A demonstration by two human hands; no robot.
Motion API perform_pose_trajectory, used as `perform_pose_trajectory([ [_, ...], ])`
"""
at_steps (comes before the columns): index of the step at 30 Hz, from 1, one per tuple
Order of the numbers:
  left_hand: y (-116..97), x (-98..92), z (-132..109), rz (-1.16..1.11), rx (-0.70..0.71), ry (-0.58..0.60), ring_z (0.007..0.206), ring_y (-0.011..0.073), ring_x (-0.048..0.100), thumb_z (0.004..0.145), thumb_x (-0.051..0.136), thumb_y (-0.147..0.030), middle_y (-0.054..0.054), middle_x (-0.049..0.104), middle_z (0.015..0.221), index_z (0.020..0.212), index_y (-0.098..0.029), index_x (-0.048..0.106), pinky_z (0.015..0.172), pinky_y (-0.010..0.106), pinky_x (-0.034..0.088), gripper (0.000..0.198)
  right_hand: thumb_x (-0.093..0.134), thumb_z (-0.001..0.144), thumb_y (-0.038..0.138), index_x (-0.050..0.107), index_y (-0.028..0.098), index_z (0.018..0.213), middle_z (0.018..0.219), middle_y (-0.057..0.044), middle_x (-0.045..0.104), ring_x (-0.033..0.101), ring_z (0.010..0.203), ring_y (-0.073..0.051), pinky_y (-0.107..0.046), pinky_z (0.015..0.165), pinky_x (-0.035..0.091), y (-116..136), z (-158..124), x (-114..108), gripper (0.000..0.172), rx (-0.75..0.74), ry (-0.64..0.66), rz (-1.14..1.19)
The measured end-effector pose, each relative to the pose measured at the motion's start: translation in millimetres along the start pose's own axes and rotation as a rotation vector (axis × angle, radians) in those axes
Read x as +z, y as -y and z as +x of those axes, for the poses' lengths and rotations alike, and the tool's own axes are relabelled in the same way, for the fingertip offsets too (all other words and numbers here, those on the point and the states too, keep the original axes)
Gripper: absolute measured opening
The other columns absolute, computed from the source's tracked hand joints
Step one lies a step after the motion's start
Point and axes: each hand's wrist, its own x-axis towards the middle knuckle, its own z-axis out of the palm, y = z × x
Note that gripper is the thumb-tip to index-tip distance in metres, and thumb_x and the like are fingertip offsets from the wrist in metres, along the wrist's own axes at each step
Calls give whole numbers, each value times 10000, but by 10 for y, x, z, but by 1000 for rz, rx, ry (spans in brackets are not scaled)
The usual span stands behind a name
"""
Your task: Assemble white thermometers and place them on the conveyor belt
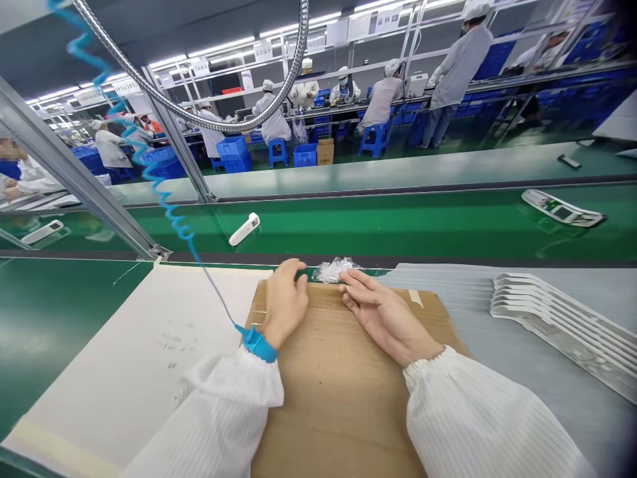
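A smooth green workbench (50,318) carries a flat brown cardboard piece (343,405). Left of the cardboard lies a large white sheet (124,365) with faint marks; to its right spreads a thin pale-grey sheet (468,312). A crumpled clear plastic bundle (332,270) sits just past its far edge. Beyond the cardboard, a glossy green belt (398,222) bears three elongated white pieces (243,230).

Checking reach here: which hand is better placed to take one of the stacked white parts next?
Probably the right hand: it is nearer the white parts, while the left hand is farther away across the cardboard and wears a blue strap.
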Motion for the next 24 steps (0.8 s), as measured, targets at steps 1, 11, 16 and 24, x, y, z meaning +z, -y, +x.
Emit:
perform_pose_trajectory([
  [1, 78, -18, -28, 9, -56, -70, 1230, 264, 634, 919, 538, -114, 141, 698, 1278, 1125, -155, 673, 1121, 455, 463, 249, 798, 702, -13, 744, 193, 974, 1273, -88, 711, 706, 913, -133, -187, 726, 610, -1, 0, -8, 345, 2, -5, -5],
  [11, 113, 41, -163, 93, -39, -104, 1230, 288, 604, 909, 566, -115, 138, 659, 1252, 1039, -173, 648, 1090, 509, 467, 163, 840, 630, -20, 766, 212, 992, 1241, -57, 711, 690, 979, -129, -166, 830, 603, -2, 13, -71, 436, -2, 24, -69],
  [16, 88, 68, -184, 73, -48, -136, 1221, 289, 605, 893, 593, -88, 131, 666, 1244, 1017, -170, 658, 1089, 506, 463, 162, 861, 637, 15, 775, 233, 923, 1173, -37, 705, 660, 950, -123, -157, 799, 599, 31, -27, -9, 369, 16, -2, -85],
  [24, 105, 66, -162, 62, -65, -135, 1200, 297, 614, 878, 606, -77, 140, 680, 1219, 1001, -159, 668, 1072, 515, 475, 160, 916, 570, 31, 770, 234, 895, 1140, -13, 694, 640, 960, -111, -156, 863, 573, 26, -15, -37, 410, 17, 15, -98],
])
